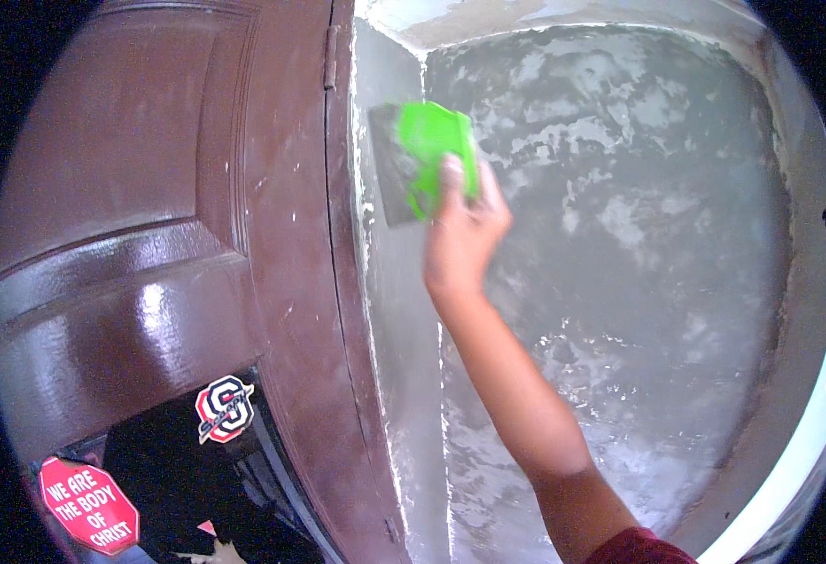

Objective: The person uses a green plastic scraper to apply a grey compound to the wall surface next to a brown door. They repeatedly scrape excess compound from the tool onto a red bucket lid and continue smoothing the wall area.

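My right hand (469, 221) is raised at upper centre and closed on a putty scraper. The scraper (429, 132) has a bright green plastic grip and a wide, flat grey blade that points left. My thumb lies along the near face of the grip, and the fingers wrap behind it. The blade is at the narrow grey strip of wall (399, 310) beside the door frame; motion blur hides whether its edge touches. White and grey smears mark the green grip. My left hand is out of view.
A glossy brown panelled door (122, 122) with a hinge fills the left. An octagonal red sticker (91, 505) and a letter-shaped sticker (224, 410) are low on it. On the right stretches a grey wall (638, 263) with whitish patches; a pale edge (779, 489) curves beyond.
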The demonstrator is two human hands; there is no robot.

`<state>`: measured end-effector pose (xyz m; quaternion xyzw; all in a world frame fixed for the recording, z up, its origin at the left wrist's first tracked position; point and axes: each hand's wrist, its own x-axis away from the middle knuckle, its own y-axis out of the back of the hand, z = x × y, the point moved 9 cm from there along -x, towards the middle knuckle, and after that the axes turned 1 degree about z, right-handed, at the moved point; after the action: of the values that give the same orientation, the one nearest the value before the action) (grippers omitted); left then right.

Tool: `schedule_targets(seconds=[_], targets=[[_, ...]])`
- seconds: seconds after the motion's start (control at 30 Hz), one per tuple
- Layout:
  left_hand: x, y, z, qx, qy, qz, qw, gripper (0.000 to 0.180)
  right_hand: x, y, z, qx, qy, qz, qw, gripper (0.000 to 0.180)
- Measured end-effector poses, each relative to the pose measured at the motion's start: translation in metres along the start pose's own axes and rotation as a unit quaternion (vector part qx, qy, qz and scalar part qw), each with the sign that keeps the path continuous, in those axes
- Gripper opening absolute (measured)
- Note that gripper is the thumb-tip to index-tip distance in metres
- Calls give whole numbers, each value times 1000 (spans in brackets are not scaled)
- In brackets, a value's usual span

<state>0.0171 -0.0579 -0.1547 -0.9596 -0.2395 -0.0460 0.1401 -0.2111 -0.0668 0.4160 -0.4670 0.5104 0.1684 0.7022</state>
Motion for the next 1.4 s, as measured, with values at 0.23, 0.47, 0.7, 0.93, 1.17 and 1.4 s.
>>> schedule_targets(seconds=[0.23,0.47,0.7,0.93,1.17,1.4], targets=[[10,-20,22,-3,-12,19,1000,32,171,190,4,34,-260,-128,956,32],[36,-13,118,-48,38,28,998,46,473,392,0,66,-546,-203,810,35],[37,1,400,-53,57,10,997,37,782,587,61,71,-645,-179,740,34],[53,-44,592,-57,68,-65,994,27,1146,833,234,136,-700,-223,664,26],[121,-66,636,-86,154,-144,974,26,1245,926,398,273,-809,-220,471,17],[169,-62,749,29,264,-179,947,28,1262,925,389,386,-771,-83,499,22]])
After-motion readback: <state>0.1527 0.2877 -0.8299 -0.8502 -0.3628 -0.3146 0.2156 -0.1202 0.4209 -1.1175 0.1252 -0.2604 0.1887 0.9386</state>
